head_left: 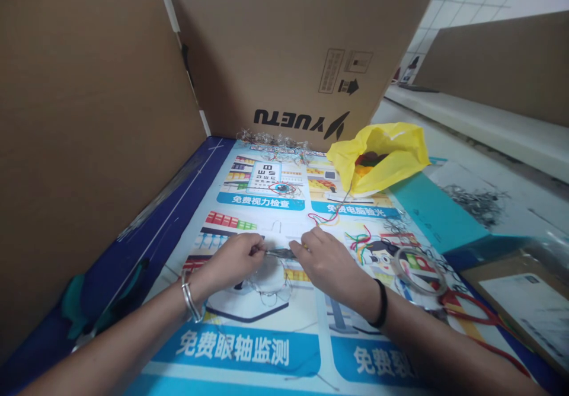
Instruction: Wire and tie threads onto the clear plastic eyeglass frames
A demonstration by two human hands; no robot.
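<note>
My left hand (233,259) and my right hand (326,262) meet over the printed poster (249,348) on the table. Both pinch the ends of a small thin wire piece (280,254) held between them. Below the hands lies a loop of thin clear wire (273,289). My left wrist wears a silver bangle, my right wrist a black band. Red and green cords (358,239) lie just beyond my right hand.
A yellow plastic bag (386,153) with coloured contents sits at the back right. A clear tape roll (418,271) and red-handled scissors (471,313) lie to the right. Cardboard walls (89,117) stand left and behind. Wire pieces (275,141) line the back cardboard.
</note>
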